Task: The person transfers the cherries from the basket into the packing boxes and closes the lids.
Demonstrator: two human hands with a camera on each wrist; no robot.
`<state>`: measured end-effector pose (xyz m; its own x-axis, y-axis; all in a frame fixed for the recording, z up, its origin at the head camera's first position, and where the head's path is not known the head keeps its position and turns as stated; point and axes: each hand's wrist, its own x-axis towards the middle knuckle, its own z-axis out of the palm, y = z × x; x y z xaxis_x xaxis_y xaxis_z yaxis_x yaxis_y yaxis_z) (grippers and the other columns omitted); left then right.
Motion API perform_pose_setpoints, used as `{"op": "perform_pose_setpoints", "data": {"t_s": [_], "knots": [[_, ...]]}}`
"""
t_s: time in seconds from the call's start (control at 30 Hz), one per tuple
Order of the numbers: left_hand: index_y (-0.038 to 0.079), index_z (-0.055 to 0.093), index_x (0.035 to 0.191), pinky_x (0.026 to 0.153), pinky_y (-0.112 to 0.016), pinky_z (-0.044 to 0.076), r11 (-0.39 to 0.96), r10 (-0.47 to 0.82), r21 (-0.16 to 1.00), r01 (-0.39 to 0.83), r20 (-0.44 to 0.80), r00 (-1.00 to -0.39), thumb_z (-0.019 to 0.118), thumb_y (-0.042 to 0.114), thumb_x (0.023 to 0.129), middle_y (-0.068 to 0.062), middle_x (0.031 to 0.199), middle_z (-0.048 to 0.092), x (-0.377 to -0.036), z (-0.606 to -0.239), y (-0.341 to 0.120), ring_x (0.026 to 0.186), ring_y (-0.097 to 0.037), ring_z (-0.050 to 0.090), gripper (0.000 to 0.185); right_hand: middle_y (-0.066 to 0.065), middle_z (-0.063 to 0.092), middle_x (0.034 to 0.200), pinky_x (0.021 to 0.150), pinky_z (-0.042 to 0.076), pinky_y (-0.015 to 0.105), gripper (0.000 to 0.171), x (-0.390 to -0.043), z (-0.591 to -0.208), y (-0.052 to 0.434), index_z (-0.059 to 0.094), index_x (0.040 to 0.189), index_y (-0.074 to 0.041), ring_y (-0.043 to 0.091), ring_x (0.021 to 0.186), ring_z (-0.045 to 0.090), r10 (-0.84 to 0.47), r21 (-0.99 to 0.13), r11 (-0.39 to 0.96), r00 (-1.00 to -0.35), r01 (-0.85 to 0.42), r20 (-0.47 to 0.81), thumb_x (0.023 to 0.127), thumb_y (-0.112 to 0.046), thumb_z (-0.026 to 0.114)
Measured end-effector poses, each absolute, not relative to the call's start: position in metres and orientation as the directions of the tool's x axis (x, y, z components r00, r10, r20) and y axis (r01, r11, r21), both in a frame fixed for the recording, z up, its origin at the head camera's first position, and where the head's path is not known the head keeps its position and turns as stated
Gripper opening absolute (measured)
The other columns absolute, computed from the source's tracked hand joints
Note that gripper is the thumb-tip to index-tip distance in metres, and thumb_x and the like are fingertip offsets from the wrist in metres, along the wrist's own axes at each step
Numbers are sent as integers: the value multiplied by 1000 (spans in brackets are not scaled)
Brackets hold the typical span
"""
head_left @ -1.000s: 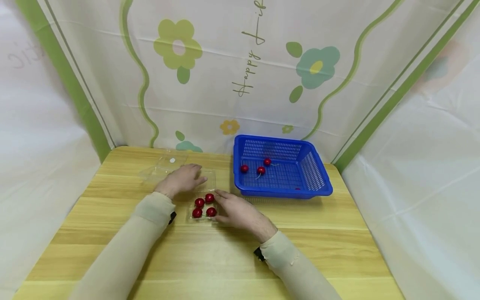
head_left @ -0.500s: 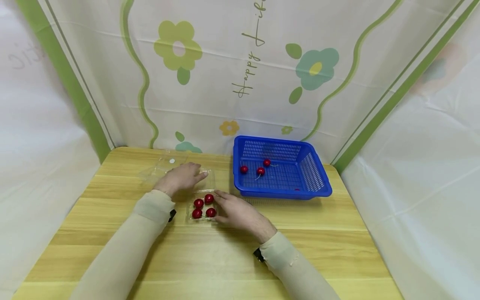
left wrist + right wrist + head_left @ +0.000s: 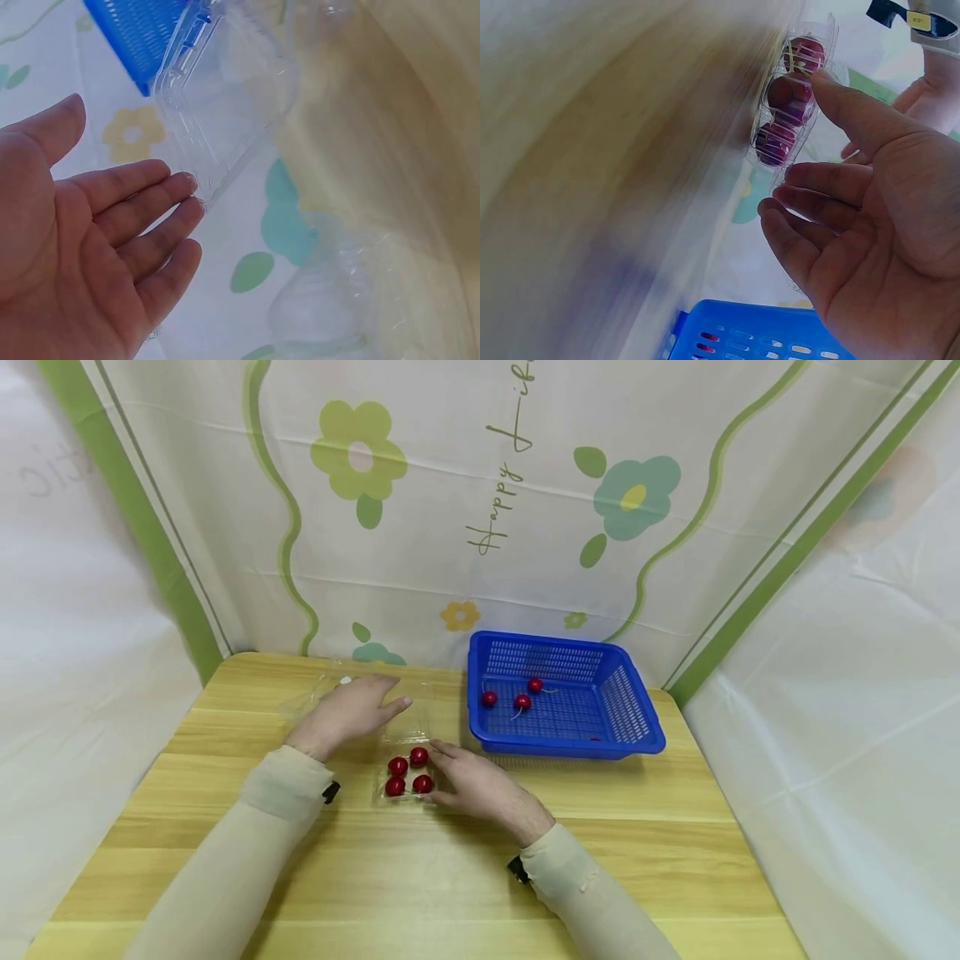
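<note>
A clear plastic clamshell tray [image 3: 403, 799] lies on the wooden table and holds several small red round fruits [image 3: 418, 756]. Its clear lid [image 3: 417, 717] stands open behind it. My left hand [image 3: 351, 712] reaches over the lid with straight fingers. In the left wrist view the left hand [image 3: 97, 247] shows an open palm, fingertips touching the lid's edge [image 3: 225, 112]. My right hand [image 3: 468, 781] rests on the table against the tray's right side. In the right wrist view the right hand [image 3: 862, 217] has loose fingers touching the tray [image 3: 780, 161] beside the fruits [image 3: 789, 97].
A blue slotted basket [image 3: 633, 710] stands at the back right of the table with three red fruits [image 3: 522, 701] in it. A flowered plastic sheet hangs behind and at both sides. Bare wooden tabletop [image 3: 420, 877] stretches along the front.
My left hand has drawn a little to the left and back, its fingers straighter on the lid. The right hand and the tray have stayed put.
</note>
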<state>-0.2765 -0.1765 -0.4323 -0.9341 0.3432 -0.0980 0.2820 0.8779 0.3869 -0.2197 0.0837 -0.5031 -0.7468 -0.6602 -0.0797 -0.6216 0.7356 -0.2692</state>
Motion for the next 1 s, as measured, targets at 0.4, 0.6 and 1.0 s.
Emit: {"op": "perform_pose_setpoints", "data": {"t_s": [0.4,0.6,1.0], "knots": [[-7,58,167,136,-70,48,872,385,320,371,21,-923,55,40,125,-33,169,62,-254,-416,-178,159,-54,60,63,14,47,188,133,57,43,82,-220,-503,85,54,175,-5,33,162,64,-649,-285,742,-756,-607,-78,112,-48,82],[-5,63,163,132,-71,52,860,423,282,426,75,-903,61,38,123,-31,165,67,-242,-412,-178,155,-54,65,59,14,49,186,135,55,43,81,-221,-502,86,54,175,-5,33,163,63,-643,-272,749,-762,-604,-79,112,-46,82],[2,77,147,105,-59,71,826,506,188,532,168,-846,75,35,117,-19,140,80,-221,-418,-174,126,-41,79,45,16,54,183,136,54,45,76,-222,-501,88,56,173,-4,33,164,62,-628,-276,760,-775,-589,-75,113,-45,80]]}}
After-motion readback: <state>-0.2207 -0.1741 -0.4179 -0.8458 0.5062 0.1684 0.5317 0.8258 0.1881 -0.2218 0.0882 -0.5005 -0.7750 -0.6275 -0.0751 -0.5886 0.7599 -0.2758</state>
